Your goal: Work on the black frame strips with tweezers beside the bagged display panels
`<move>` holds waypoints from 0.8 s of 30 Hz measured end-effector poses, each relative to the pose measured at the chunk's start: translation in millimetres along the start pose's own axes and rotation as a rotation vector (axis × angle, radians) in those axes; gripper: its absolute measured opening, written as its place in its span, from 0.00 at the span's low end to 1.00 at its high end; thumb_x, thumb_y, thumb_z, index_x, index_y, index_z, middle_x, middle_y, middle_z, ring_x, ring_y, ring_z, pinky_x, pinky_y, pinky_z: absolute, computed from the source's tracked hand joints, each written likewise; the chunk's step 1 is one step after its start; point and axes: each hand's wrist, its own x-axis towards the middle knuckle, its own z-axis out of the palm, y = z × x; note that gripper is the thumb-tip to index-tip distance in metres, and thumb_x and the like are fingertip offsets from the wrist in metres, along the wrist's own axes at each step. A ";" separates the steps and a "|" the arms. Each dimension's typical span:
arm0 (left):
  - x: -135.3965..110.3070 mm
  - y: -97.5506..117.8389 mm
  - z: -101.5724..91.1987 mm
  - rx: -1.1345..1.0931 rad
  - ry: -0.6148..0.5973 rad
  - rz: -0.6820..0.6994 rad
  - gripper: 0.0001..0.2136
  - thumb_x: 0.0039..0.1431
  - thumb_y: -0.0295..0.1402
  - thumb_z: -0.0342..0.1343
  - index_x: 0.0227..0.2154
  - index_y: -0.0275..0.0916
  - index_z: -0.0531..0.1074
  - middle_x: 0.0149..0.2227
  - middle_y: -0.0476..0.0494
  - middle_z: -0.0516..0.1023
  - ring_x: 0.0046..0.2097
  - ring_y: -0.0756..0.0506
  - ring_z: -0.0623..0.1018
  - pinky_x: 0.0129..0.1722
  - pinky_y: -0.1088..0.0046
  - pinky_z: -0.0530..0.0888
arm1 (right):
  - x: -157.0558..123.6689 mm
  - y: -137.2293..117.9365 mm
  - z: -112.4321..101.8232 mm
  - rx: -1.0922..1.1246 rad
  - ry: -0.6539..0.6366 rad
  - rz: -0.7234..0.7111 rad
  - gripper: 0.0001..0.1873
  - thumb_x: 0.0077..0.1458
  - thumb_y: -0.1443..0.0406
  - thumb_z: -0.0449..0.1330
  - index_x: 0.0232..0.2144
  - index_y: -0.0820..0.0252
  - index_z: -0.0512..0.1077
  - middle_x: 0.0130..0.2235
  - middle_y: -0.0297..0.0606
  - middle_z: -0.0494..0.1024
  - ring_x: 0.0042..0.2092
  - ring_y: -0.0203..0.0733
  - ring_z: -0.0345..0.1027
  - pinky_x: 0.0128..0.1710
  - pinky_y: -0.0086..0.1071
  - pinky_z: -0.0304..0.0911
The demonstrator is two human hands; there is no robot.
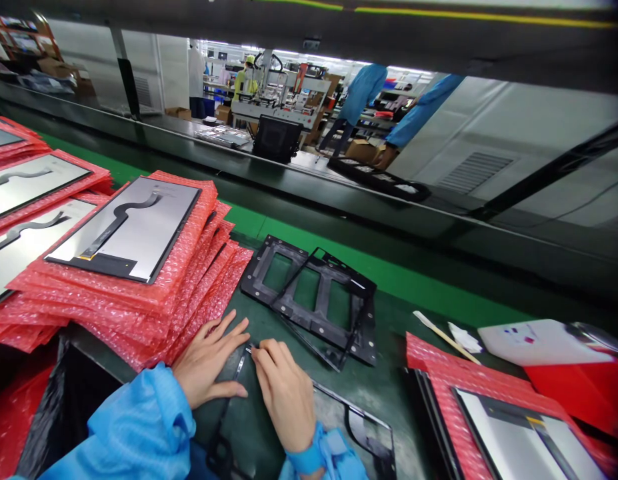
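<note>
My left hand point(209, 363) lies with fingers spread and thumb apart, beside the upper left side of a thin black frame point(219, 450) on the dark green work surface. My right hand point(287, 390) is closed in a pinch at the frame's upper left corner. A small dark piece with a shiny edge shows at its fingertips, too small to name. A dark flat ribbon cable point(359, 427) lies inside the frame's right part. Beyond the hands, a black fixture plate point(313, 313) with rectangular openings has another thin black frame point(333, 363) resting across it.
Stacked screens in red bubble wrap point(189, 267) stand close at left, with a silver-backed screen point(139, 220) on top. At right are another wrapped screen point(519, 427), a wooden-handled stick point(453, 340) and a white bottle point(539, 340). Co-workers in blue sleeves point(363, 90) stand beyond the rail.
</note>
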 end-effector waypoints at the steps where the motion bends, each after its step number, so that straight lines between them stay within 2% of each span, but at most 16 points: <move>1: 0.0 0.2 -0.2 0.002 -0.001 0.002 0.35 0.54 0.49 0.59 0.61 0.42 0.54 0.66 0.41 0.53 0.68 0.38 0.48 0.62 0.55 0.55 | 0.0 -0.1 0.4 0.009 0.002 0.000 0.09 0.64 0.71 0.46 0.35 0.57 0.64 0.39 0.38 0.70 0.40 0.42 0.65 0.35 0.33 0.63; 8: -0.6 1.1 -1.7 -0.001 -0.004 0.006 0.32 0.56 0.49 0.57 0.59 0.42 0.56 0.66 0.41 0.54 0.68 0.38 0.48 0.62 0.54 0.55 | -0.8 -0.1 1.6 0.134 0.039 0.064 0.10 0.65 0.71 0.46 0.35 0.58 0.65 0.37 0.37 0.69 0.40 0.41 0.65 0.37 0.32 0.62; 18: -0.7 3.8 -3.7 -0.007 0.004 -0.014 0.32 0.53 0.45 0.62 0.57 0.40 0.57 0.66 0.41 0.54 0.68 0.39 0.48 0.62 0.57 0.55 | -1.6 5.4 4.9 0.214 0.096 0.089 0.08 0.65 0.69 0.47 0.35 0.57 0.65 0.38 0.37 0.69 0.41 0.42 0.64 0.38 0.33 0.60; 24: 0.2 4.3 -3.7 -0.015 0.010 -0.022 0.31 0.52 0.44 0.63 0.55 0.41 0.58 0.65 0.39 0.56 0.67 0.39 0.50 0.62 0.55 0.56 | -1.5 7.0 4.2 0.241 0.129 0.108 0.07 0.65 0.69 0.48 0.35 0.57 0.65 0.38 0.36 0.68 0.41 0.41 0.64 0.38 0.33 0.59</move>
